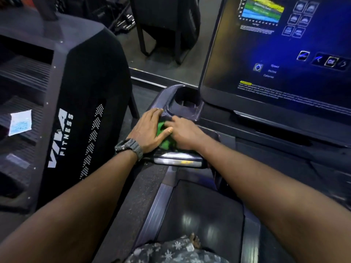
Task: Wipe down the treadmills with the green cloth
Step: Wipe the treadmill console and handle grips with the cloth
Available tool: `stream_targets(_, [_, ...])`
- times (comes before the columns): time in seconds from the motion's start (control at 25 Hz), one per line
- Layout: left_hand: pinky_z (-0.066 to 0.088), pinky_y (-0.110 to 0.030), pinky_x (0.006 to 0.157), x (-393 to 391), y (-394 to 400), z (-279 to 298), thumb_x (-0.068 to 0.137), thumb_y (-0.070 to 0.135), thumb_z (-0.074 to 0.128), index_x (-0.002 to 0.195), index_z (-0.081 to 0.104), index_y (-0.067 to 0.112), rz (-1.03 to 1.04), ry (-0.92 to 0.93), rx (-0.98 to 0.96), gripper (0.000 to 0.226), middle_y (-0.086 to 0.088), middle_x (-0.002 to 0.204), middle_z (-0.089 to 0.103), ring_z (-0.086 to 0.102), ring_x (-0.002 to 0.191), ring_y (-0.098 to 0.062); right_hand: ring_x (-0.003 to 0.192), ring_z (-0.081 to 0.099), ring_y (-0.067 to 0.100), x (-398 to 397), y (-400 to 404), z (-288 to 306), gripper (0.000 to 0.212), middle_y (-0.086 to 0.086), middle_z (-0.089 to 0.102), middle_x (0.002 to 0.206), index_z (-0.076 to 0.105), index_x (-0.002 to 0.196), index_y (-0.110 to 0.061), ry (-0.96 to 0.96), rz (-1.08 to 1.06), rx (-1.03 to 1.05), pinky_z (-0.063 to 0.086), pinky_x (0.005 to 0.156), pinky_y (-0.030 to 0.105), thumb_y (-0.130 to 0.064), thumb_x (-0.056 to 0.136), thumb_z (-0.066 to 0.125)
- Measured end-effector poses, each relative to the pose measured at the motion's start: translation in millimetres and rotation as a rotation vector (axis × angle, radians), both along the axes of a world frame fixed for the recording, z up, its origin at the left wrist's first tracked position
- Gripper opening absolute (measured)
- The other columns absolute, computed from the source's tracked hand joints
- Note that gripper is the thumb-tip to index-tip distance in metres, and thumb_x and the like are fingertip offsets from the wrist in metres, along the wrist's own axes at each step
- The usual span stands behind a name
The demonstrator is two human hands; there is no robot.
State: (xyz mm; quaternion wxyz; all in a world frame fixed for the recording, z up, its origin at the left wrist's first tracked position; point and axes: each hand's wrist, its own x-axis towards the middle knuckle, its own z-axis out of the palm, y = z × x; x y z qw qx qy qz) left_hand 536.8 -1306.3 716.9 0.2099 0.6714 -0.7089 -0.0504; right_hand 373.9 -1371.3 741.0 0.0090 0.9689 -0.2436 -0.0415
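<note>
Green cloth [163,134] lies bunched on the treadmill's console ledge [165,112], just on your side of the cup holder [187,100], and both your hands are on it. Your left hand [147,130] lies flat, fingers straight and together, reaching toward the rim of the cup holder, with the thumb stretched across the cloth; it presses rather than grips. Your right hand [183,132] covers the cloth from the other side, its fingers laid over the fabric toward the cup holder (they are blurred, so you cannot tell whether they curl round the cloth or only press on it). Only a small green patch shows between the two hands.

A dark wristwatch [129,147] sits on your left wrist, nearer you than the cup holder. Below the hands, a shiny silver-edged handrail end [177,161] catches the light. Beyond and to the right of the cup holder stands the lit touchscreen [284,54], showing a coloured chart and menu icons. Well below the cup holder, nearest you, runs the treadmill belt [201,215], with your bare foot [194,241] and patterned shorts [167,252] on it. Left of the cup holder stands a black machine housing marked VIVA FITNESS [60,137], with a small pale paper label [20,122] on its ribbed step.
</note>
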Motion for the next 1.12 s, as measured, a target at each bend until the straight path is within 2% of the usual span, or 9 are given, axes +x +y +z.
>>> stream_targets(0.08, [0.035, -0.042, 0.110, 0.6, -0.8, 0.4, 0.088, 0.071, 0.031, 0.140, 0.036, 0.010, 0.016, -0.023, -0.015, 0.080, -0.012, 0.140, 0.044, 0.041, 0.129, -0.026, 0.096, 0.052, 0.025, -28.9, -10.4, 2.9, 0.039, -0.003, 0.056, 0.110, 0.062, 0.116, -0.037, 0.099, 0.145, 0.040, 0.048, 0.074, 0.037, -0.035, 0.077, 0.064])
stream_targets(0.24, [0.041, -0.044, 0.093, -8.9, -19.8, 6.5, 0.088, 0.071, 0.024, 0.125, 0.050, 0.016, 0.082, -0.111, -0.012, 0.072, -0.009, 0.120, 0.056, 0.050, 0.110, -0.029, 0.097, 0.050, 0.022, -47.2, -14.4, 7.5, 0.045, -0.005, 0.052, 0.111, 0.061, 0.114, -0.037, -0.043, -0.108, -0.026, 0.046, 0.071, 0.034, -0.040, 0.070, 0.068])
stream_targets(0.32, [0.039, -0.044, 0.089, -18.9, -37.9, 10.6, 0.087, 0.070, 0.020, 0.119, 0.055, 0.017, 0.086, -0.065, 0.004, 0.071, -0.008, 0.115, 0.057, 0.050, 0.108, -0.031, 0.096, 0.054, 0.025, -28.3, 0.4, 1.1, 0.043, -0.002, 0.057, 0.111, 0.065, 0.112, -0.033, -0.050, -0.049, -0.018, 0.050, 0.071, 0.035, -0.031, 0.069, 0.071])
stream_targets(0.48, [0.041, -0.045, 0.091, -14.7, -69.7, 17.1, 0.087, 0.069, 0.020, 0.122, 0.056, 0.014, -0.034, 0.011, 0.004, 0.075, -0.011, 0.116, 0.057, 0.050, 0.107, -0.033, 0.100, 0.053, 0.020, -52.3, -16.0, 12.6, 0.036, -0.011, 0.058, 0.107, 0.065, 0.107, -0.041, 0.112, -0.011, 0.069, 0.044, 0.079, 0.034, -0.032, 0.071, 0.066])
stream_targets(0.68, [0.041, -0.041, 0.091, 5.6, -78.3, 13.0, 0.091, 0.059, 0.027, 0.120, 0.056, 0.010, -0.050, 0.215, -0.102, 0.064, -0.012, 0.114, 0.057, 0.053, 0.104, -0.032, 0.092, 0.051, 0.023, -24.4, -5.7, 1.6, 0.051, -0.007, 0.059, 0.112, 0.064, 0.115, -0.033, -0.086, -0.273, -0.194, 0.044, 0.074, 0.037, -0.032, 0.065, 0.075])
stream_targets(0.8, [0.041, -0.042, 0.090, 1.2, -74.7, 8.7, 0.091, 0.062, 0.025, 0.123, 0.054, 0.014, -0.137, 0.093, -0.078, 0.065, -0.007, 0.118, 0.056, 0.052, 0.107, -0.028, 0.095, 0.051, 0.022, -30.3, -11.3, 8.4, 0.050, -0.013, 0.060, 0.119, 0.064, 0.115, -0.038, 0.028, -0.092, -0.086, 0.045, 0.075, 0.036, -0.033, 0.067, 0.072])
stream_targets(0.88, [0.039, -0.041, 0.090, 3.7, -74.5, 5.1, 0.091, 0.063, 0.023, 0.123, 0.054, 0.016, -0.169, 0.072, -0.064, 0.065, -0.004, 0.120, 0.056, 0.052, 0.109, -0.027, 0.095, 0.052, 0.022, -54.4, -15.3, 18.6, 0.049, -0.013, 0.060, 0.119, 0.063, 0.115, -0.040, 0.121, -0.122, -0.044, 0.042, 0.076, 0.035, -0.039, 0.067, 0.071])
stream_targets(1.0, [0.040, -0.041, 0.090, 6.7, -77.5, 6.8, 0.091, 0.065, 0.022, 0.121, 0.055, 0.016, -0.171, 0.152, -0.103, 0.067, -0.004, 0.118, 0.057, 0.053, 0.108, -0.027, 0.089, 0.053, 0.026, -51.9, -16.5, 17.9, 0.053, -0.001, 0.060, 0.112, 0.062, 0.119, -0.031, -0.130, -0.388, -0.265, 0.050, 0.075, 0.037, -0.036, 0.067, 0.072])
stream_targets(1.12, [0.038, -0.041, 0.095, 5.3, -75.6, 6.2, 0.091, 0.063, 0.026, 0.128, 0.050, 0.015, -0.167, 0.197, -0.107, 0.066, -0.007, 0.123, 0.056, 0.050, 0.113, -0.027, 0.092, 0.053, 0.026, 10.2, -8.8, 5.0, 0.056, 0.001, 0.059, 0.118, 0.058, 0.128, -0.024, -0.313, -0.579, -0.249, 0.052, 0.078, 0.038, -0.027, 0.073, 0.071])
